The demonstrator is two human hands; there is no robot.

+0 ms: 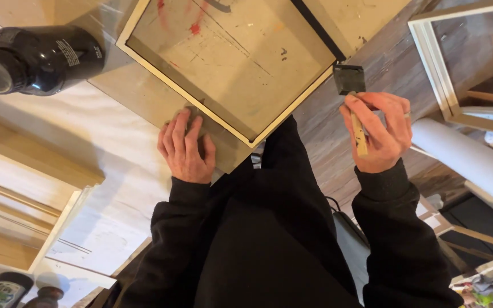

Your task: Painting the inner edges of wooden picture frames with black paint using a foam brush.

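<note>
Black paint jar (35, 57) lies tipped at the far left. I see the left hand (185, 149) pressed flat and open on the board (144, 94), just beside the wooden frame (232, 63). The right hand (379, 132) is closed around the foam brush (350, 80); its black tip sticks out above the fingers, near the frame's corner. I think wet paint could drip, or the frame could slide

Glossy black jar (35, 57); matt wooden frame (212, 108); foam brush (350, 80), wooden handle.

I wear a black long-sleeved top with ribbed cuffs at both wrists. My hands are bare: left hand (186, 149), right hand (379, 131) with a ring on one finger.
</note>
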